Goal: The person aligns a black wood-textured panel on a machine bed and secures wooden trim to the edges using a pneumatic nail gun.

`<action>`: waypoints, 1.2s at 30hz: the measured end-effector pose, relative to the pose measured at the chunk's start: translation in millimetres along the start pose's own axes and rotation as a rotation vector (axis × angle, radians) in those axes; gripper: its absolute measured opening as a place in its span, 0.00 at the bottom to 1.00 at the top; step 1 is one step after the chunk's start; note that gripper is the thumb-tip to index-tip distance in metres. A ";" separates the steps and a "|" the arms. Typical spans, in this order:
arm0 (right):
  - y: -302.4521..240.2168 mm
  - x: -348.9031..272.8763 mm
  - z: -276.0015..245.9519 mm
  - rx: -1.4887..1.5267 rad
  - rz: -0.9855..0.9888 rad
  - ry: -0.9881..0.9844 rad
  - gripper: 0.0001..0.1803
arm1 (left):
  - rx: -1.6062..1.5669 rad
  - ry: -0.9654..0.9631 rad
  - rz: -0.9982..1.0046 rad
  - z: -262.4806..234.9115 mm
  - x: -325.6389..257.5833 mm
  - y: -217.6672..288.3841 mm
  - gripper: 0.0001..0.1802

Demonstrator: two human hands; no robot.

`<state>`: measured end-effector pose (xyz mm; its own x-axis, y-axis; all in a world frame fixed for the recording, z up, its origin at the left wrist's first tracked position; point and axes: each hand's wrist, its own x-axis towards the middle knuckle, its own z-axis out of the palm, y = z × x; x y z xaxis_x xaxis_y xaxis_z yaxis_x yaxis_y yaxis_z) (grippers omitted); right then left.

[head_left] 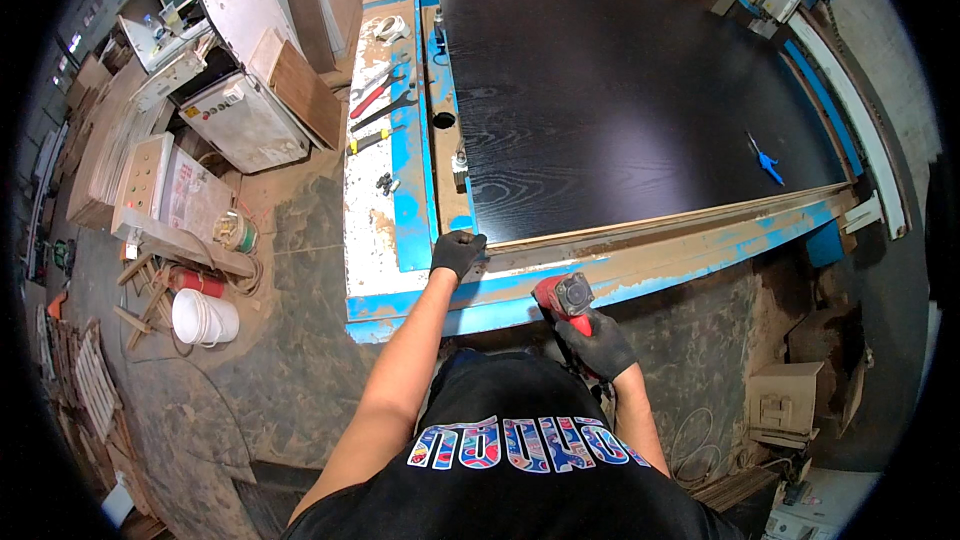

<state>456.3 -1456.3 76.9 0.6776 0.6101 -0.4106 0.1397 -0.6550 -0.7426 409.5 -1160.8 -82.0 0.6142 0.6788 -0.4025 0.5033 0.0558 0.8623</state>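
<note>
A large black wood-grain panel (640, 100) lies flat on a blue-framed worktable (520, 315). My left hand (458, 253), in a dark glove, is closed at the panel's near left corner, its fingertips on the edge. In my right hand (604, 345), also gloved, is a red handheld power tool (563, 298) with a dark round head, held in front of the table's near side. The tool's exact kind does not show. On the panel's right part rests a blue air blow gun (768, 164).
Along the table's left strip lie a red-handled wrench (372, 100), a yellow-and-black hand tool (368, 142) and a roll of tape (390, 30). A white bucket (204, 318) and a control cabinet (180, 190) stand to the left. Cardboard boxes (785, 400) are at the lower right.
</note>
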 end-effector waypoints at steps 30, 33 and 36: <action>-4.8 -2.9 11.6 0.027 0.021 -0.017 0.24 | 0.043 -0.070 0.017 -3.7 -5.2 4.6 0.18; 0.7 -1.3 13.5 0.049 0.007 -0.012 0.24 | 0.035 -0.071 -0.002 -4.6 -6.2 7.2 0.18; 3.1 0.4 13.1 0.060 0.015 -0.027 0.24 | 0.030 -0.074 -0.014 -4.7 -3.9 4.4 0.18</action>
<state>447.6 -1452.3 67.5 0.6598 0.6127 -0.4351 0.0859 -0.6367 -0.7663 406.5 -1159.8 -75.2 0.6493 0.6222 -0.4373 0.5299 0.0422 0.8470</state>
